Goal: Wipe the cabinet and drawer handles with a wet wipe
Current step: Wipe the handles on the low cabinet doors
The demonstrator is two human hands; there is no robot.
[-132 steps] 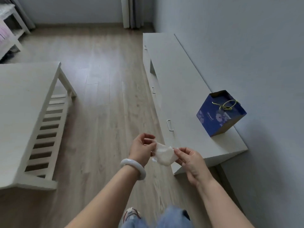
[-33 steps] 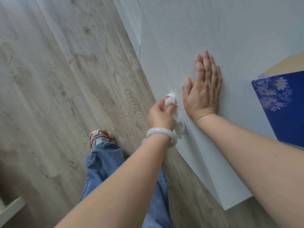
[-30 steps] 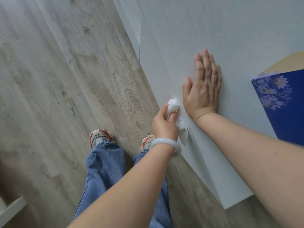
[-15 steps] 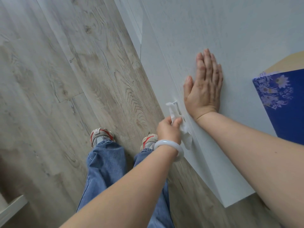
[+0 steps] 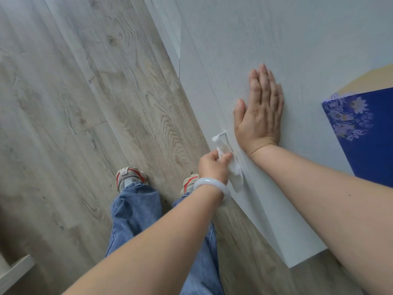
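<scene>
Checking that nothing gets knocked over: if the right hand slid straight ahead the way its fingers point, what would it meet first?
The right hand lies flat on the cabinet top, fingers pointing away along it. Ahead the surface looks bare to the frame's edge; the blue gift bag sits off to its right, outside that line.

Wet wipe (image 5: 228, 161): white, crumpled, wrapped along the handle (image 5: 222, 134) on the cabinet (image 5: 265, 220) front, loose tail hanging below. Handle: slim, pale metal bar, only its upper end exposed above the wipe. Cabinet: low, white, faint wood grain, front face seen steeply from above.
</scene>
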